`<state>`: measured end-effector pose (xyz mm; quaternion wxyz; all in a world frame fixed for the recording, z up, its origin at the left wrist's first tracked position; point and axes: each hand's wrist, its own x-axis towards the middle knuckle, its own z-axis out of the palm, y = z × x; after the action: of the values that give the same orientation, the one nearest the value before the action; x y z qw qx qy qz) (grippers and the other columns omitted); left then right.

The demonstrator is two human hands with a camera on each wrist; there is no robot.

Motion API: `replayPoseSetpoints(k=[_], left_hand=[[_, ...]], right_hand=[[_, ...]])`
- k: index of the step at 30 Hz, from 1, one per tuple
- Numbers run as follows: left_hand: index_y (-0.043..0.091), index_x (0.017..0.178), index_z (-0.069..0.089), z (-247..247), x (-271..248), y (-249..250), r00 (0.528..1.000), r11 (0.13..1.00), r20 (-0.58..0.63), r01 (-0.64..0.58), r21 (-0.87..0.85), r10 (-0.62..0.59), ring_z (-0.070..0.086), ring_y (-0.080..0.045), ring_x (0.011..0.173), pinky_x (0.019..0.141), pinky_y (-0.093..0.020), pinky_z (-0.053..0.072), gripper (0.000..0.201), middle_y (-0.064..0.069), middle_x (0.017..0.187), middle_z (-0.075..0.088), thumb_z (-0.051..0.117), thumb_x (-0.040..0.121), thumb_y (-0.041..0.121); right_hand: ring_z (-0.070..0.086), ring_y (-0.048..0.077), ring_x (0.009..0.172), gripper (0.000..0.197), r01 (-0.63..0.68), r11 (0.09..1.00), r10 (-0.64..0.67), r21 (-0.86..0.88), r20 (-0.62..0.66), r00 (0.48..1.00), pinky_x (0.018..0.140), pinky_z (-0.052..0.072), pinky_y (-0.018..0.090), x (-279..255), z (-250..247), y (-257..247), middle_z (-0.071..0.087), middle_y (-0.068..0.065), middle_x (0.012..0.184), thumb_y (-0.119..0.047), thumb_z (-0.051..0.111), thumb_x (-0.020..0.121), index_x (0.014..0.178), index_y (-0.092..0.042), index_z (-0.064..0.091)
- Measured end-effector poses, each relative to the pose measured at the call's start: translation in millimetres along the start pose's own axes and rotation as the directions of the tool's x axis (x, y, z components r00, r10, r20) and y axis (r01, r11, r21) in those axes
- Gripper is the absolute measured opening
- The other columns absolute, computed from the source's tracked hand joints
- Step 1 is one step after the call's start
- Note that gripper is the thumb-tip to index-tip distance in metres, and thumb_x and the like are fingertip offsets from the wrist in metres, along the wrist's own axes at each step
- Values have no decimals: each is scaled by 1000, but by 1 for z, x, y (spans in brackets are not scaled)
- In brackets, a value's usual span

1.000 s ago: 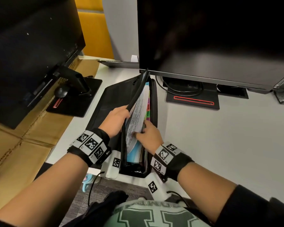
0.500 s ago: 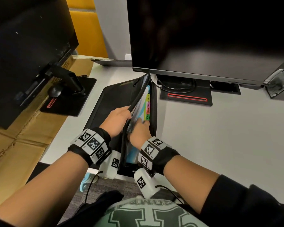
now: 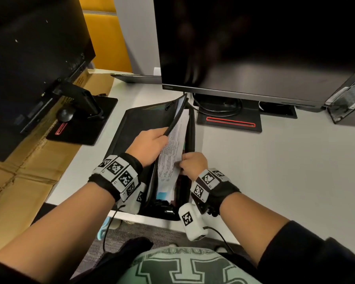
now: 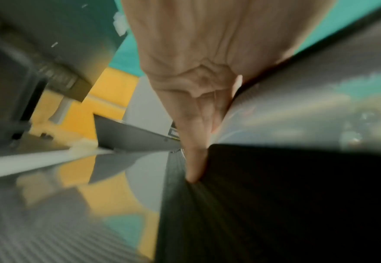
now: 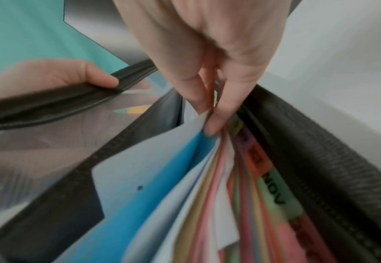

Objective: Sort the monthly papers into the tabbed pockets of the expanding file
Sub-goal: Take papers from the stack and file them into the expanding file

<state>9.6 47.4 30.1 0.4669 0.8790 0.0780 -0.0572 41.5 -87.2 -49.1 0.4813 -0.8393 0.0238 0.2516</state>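
Observation:
A black expanding file (image 3: 139,121) lies open on the white desk (image 3: 275,171) in front of me. My left hand (image 3: 150,144) grips the raised zip-edged cover (image 3: 176,113) and holds it up; in the left wrist view the left hand (image 4: 196,89) lies along the cover (image 4: 275,195). A printed white sheet (image 3: 173,144) stands in the file's mouth. My right hand (image 3: 193,163) pinches its right edge. Up close, the right hand (image 5: 209,122) pinches the sheet (image 5: 153,153) above coloured dividers, beside a green NOV tab (image 5: 275,192). My left hand (image 5: 61,76) shows on the zip edge.
A large dark monitor (image 3: 254,48) stands just behind the file on a base with a red stripe (image 3: 230,121). A second monitor (image 3: 29,58) and a mouse (image 3: 65,114) are at the left, over flattened cardboard (image 3: 19,181). A computer case (image 3: 348,99) stands far right.
My right hand has drawn back toward me, and the printed sheet now stands over the coloured tabs that showed half a second ago. My left hand keeps the cover up.

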Motion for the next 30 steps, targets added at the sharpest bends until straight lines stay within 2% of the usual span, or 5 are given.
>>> replayPoseSetpoints(k=[11,18,21,26,30], left_hand=[[27,96,70,-3,5,-8,997,993,-78,14,-120,-23,60,-9,83,71,-12,45,33,3,94,70,45,89,7],[51,68,67,-3,8,-7,993,992,-112,19,-123,-33,59,-4,88,87,-21,44,42,30,79,63,52,81,15],[46,72,66,-3,6,-6,992,990,-122,11,-139,-29,59,11,80,78,-7,43,45,31,75,65,48,87,7],[43,82,66,-8,5,-10,990,985,-140,-3,-170,-22,59,8,85,79,-15,44,41,28,83,66,48,87,7],[42,80,65,-10,3,-10,989,983,-150,-27,-181,0,60,12,75,70,-7,44,41,24,82,66,48,88,6]], right_hand=[[61,29,81,21,-219,971,202,-95,-164,966,84,52,41,-16,-134,79,65,15,82,-13,70,79,61,-13,59],[57,25,80,25,-357,933,344,-39,-195,919,89,50,42,-39,-191,128,58,13,83,-3,65,83,65,-15,53],[55,24,69,27,-349,910,290,-223,-259,922,75,49,38,-37,-195,136,55,9,64,-11,68,82,61,-9,51],[56,33,102,54,-364,860,229,-359,-366,902,79,45,31,-42,-190,111,55,18,117,-15,70,78,125,-5,45],[55,30,103,38,-74,874,-95,-480,-319,943,83,42,30,-50,-167,65,54,16,119,-16,64,86,121,-6,52]])
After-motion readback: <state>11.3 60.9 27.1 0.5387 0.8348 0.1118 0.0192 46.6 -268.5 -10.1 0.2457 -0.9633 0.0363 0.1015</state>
